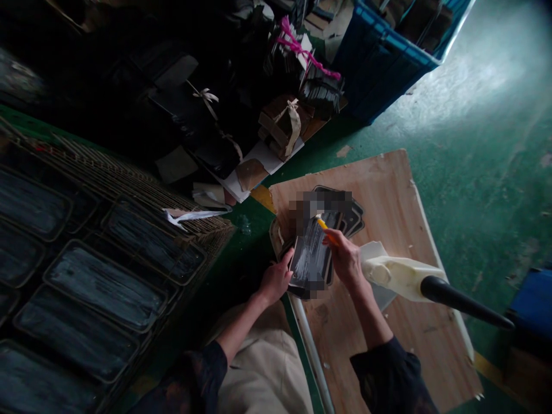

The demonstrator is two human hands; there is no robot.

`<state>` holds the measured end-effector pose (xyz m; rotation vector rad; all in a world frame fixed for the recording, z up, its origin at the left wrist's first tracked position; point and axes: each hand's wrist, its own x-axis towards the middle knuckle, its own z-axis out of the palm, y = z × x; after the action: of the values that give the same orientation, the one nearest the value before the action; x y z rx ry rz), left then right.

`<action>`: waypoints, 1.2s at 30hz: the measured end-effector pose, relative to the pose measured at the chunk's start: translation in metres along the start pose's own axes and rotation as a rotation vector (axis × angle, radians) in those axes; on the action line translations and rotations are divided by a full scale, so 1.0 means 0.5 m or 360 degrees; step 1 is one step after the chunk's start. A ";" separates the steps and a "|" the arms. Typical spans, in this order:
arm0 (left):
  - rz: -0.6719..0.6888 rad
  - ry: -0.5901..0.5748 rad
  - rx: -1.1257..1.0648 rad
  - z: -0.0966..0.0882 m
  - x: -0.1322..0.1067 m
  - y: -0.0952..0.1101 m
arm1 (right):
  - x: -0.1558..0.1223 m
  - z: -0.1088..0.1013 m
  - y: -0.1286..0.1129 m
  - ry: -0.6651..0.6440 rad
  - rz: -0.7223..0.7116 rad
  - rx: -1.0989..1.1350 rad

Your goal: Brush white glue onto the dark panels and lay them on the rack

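Note:
My left hand [276, 280] grips the left edge of a dark flat piece [307, 260] streaked with white paste, lying on a stack of similar dark pieces [351, 215] on a wooden board [388, 190]. My right hand [345, 256] is closed around a yellow-handled brush [324, 226], its tip over the top piece. Part of the stack is blurred out.
A cream plastic jug [399, 276] with a black spout [461, 299] lies on the board right of my hand. At left, several paste-coated dark pieces [103, 287] lie on a wire rack. Tied bundles [284, 123] and a blue crate [379, 63] stand beyond on the green floor.

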<state>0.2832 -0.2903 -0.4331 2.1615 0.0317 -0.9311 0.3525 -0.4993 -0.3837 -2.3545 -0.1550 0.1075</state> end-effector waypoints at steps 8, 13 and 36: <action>0.0051 0.0043 -0.0220 0.000 0.002 -0.009 | -0.163 0.049 -0.043 -0.0195 0.0010 0.0100; 0.0116 0.0115 -0.0342 0.007 0.003 -0.018 | -0.241 0.045 -0.063 -0.0302 0.0105 0.0308; 0.0073 0.0165 -0.0896 0.034 0.007 -0.052 | -0.308 0.119 -0.124 0.0371 0.0963 0.1082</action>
<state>0.2674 -0.2840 -0.4594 1.6744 0.2629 -0.6805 0.1877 -0.4365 -0.3771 -1.6454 0.6199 0.1476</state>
